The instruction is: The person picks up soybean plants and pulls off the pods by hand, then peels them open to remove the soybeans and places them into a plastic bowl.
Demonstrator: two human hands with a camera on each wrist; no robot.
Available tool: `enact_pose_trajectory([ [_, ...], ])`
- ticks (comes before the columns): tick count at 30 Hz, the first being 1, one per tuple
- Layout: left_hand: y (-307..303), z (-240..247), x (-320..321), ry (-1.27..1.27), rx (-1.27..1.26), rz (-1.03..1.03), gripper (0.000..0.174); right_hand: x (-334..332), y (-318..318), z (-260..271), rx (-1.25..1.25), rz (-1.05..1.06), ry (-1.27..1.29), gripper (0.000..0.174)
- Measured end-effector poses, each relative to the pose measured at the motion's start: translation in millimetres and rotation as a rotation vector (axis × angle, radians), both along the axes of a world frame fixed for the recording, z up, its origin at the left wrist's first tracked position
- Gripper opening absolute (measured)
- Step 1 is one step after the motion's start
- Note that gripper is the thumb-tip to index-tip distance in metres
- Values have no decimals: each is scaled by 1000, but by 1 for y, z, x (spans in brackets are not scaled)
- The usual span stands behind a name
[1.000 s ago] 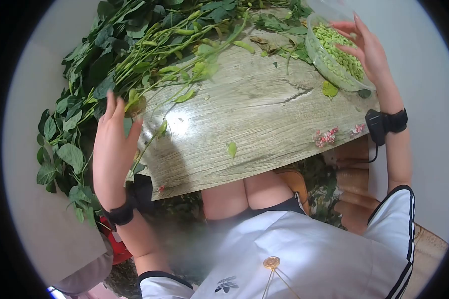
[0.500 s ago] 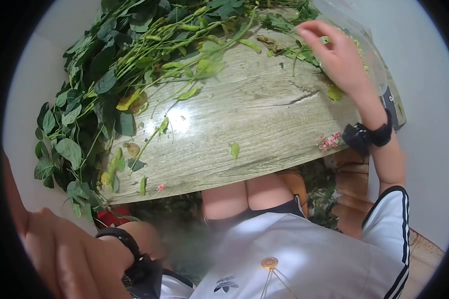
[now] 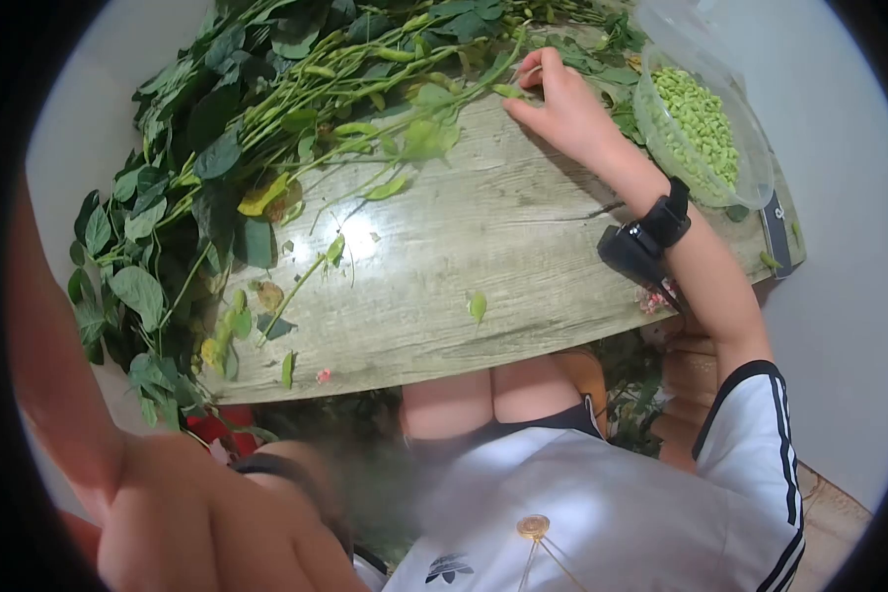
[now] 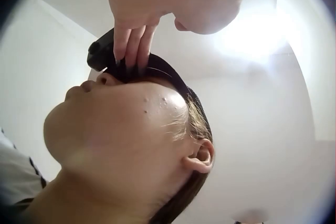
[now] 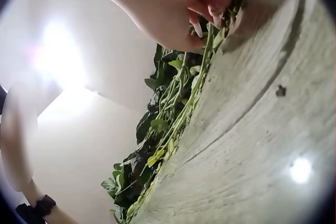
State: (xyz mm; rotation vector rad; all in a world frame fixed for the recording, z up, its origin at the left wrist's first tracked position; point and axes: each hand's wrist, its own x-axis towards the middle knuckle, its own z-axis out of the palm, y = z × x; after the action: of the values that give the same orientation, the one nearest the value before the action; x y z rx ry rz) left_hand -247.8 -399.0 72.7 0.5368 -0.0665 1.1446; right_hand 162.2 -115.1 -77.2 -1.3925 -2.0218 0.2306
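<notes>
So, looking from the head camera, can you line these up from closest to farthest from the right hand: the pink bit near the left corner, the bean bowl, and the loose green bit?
From the right hand:
1. Bean bowl, just to its right.
2. Loose green bit, mid-table, toward the lap.
3. Pink bit, near the left corner.

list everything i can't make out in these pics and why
- Right hand: whether it grips a pod; curled fingers hide the contact, head and right wrist views.
- Left hand: fingertips lost against the dark headband, left wrist view.
- Bowl: bottom hidden by beans, head view.
- Plants: far ends cut off by the top edge, head view.
</notes>
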Motion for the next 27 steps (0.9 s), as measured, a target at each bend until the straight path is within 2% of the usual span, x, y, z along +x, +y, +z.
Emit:
enact_pose_trajectory([
  [1,15,2,22,19,-37,20,52,-2,0,-2,35,-12,-20,41],
  [2,-19,-1,-8,34,-67,35,53,-2,3,-3,33,-11,-23,41],
  [3,-9,-2,-4,45,-95,44,53,-2,7,-3,47,-3,-35,40],
  [5,26,-2,43,67,-163,59,55,-2,5,-4,48,-2,-56,39],
  [7,89,2,106,103,-210,62,56,-4,6,2,-2,15,-30,37],
  [8,75,3,134,126,-237,70,57,-6,6,3,-13,13,-18,37],
  [10,71,5,147,153,-275,92,58,-6,8,2,-25,22,28,37],
  [12,63,10,168,293,-196,-38,63,-8,8,2,-38,47,75,38],
  [15,63,6,157,254,-207,-59,63,-9,8,4,-49,12,101,38],
  [22,73,-20,121,81,-215,-253,64,-2,-2,12,-86,12,136,37],
  [25,81,-18,127,8,-223,-336,64,-3,-3,8,-36,1,110,36],
  [26,83,-17,136,1,-266,-188,66,-3,-2,6,23,3,81,36],
  [27,96,-22,142,4,-266,-194,66,-1,-3,7,24,-3,83,36],
])
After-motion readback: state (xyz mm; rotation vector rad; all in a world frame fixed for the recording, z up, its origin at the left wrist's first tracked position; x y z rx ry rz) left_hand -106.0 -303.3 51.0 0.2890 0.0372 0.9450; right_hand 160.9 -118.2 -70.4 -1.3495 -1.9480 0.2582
